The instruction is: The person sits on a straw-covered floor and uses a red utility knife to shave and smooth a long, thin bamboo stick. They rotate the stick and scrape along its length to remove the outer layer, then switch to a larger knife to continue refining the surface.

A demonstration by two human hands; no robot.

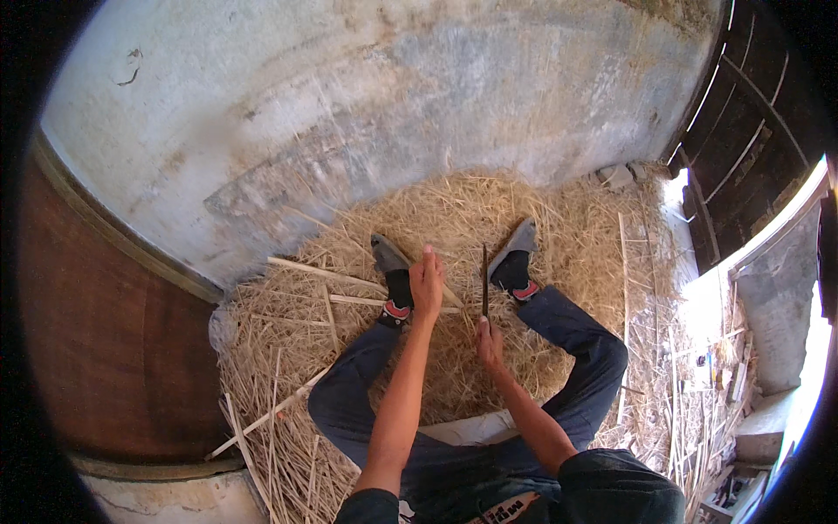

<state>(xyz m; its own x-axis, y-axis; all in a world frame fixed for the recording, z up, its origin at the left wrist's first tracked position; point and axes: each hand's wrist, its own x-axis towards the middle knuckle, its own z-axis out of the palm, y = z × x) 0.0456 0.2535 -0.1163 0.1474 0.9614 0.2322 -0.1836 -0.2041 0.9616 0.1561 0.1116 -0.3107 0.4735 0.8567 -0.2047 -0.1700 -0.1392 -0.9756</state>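
My left hand [426,286] is closed, its thumb pointing up, above the pile between my feet. A short pale bamboo strip [453,298] comes out from beside its fingers toward the lower right; the part within the grip is hidden. In my right hand [491,344] is a knife [485,279], gripped low by its handle. Its long, narrow dark blade points away from me, a little to the right of my left hand and apart from it. Beneath both hands lies a thick heap of curly straw-coloured shavings [454,358].
My feet in grey shoes [513,247] rest on the shavings, knees bent outward. Long pale strips [319,274] lie at the left, with more at the right. Ahead stands a stained plaster wall [419,105]. A brown panel [122,323] is at left, dark boards [742,122] at right.
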